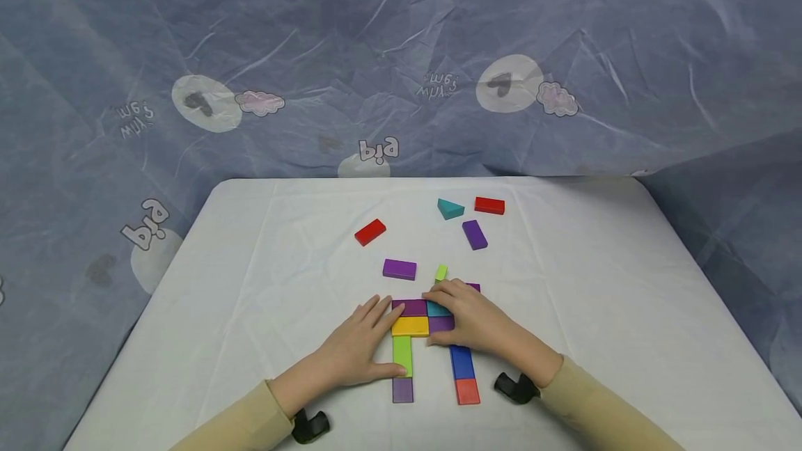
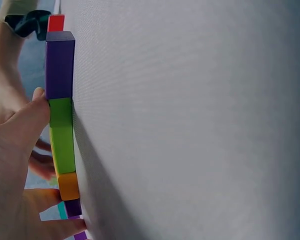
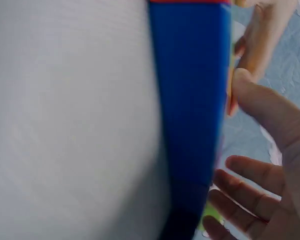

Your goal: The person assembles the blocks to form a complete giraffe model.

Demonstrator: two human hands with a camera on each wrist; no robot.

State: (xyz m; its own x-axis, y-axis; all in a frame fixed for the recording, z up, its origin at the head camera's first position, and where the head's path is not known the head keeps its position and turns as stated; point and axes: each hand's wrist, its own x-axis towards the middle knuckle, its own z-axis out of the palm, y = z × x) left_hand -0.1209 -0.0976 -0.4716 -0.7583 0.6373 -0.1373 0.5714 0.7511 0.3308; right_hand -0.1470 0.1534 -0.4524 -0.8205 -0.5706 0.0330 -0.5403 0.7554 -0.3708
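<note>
Flat coloured blocks lie joined on the white table. My left hand (image 1: pixel 360 346) rests along their left side, fingertips by a purple block (image 1: pixel 413 308) and a yellow block (image 1: pixel 410 326). Its thumb touches a long green block (image 2: pixel 63 135), with a purple block (image 2: pixel 60 67) at that block's end. My right hand (image 1: pixel 473 319) arches over a teal block (image 1: pixel 437 310) and a purple block (image 1: pixel 441 323). Its thumb and fingers are spread apart in the right wrist view, beside a blue block (image 3: pixel 192 90). A red block (image 1: pixel 467 392) adjoins the blue one.
Beyond the hands lie loose blocks: a purple one (image 1: pixel 399 269), a red one (image 1: pixel 370 232), a teal triangle (image 1: pixel 450 209), another red one (image 1: pixel 489 205) and another purple one (image 1: pixel 475 235). A small green block (image 1: pixel 441 272) shows just past the right fingers. A patterned blue cloth (image 1: pixel 313 40) hangs behind the table (image 1: pixel 301 242).
</note>
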